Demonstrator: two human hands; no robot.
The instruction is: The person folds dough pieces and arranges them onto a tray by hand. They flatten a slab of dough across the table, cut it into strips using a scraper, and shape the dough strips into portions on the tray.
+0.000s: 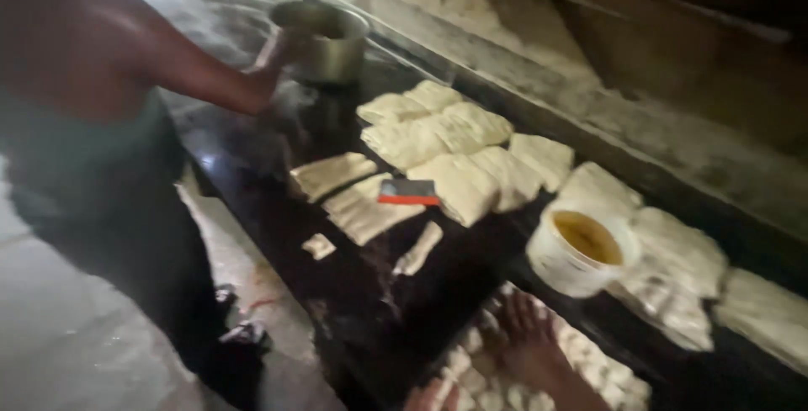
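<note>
1. The view looked down along a dark, wet-looking worktable (pixel 353 293) that ran from the lower middle toward the upper left. The picture was blurred.
2. At the bottom edge, the person's right hand (pixel 526 339) lay flat, palm down, on a sheet of pale dough (pixel 589 365). Its fingers (pixel 518 306) were stretched out and slightly spread, pointing away from the camera and pressing on the dough.
3. Only a sliver of the left hand (pixel 431 396) showed at the bottom edge, just beside the same dough; I could not tell how its fingers stood.
4. Just beyond the right hand stood a white tub (pixel 572 255) holding a yellow-brown liquid.
5. Farther along the table lay many folded dough pieces (pixel 459 154), packed close together, with more stretching to the right behind the tub.
6. A scraper (pixel 408 193) with a dark blade and a red edge rested on one flat dough piece near the middle.
7. Two small dough scraps (pixel 417 249) lay apart on the bare table.
8. On the left stood a co-worker (pixel 93 108) in a green top, one arm reaching to the table near a metal pot (pixel 324 41) at the far end.
</note>
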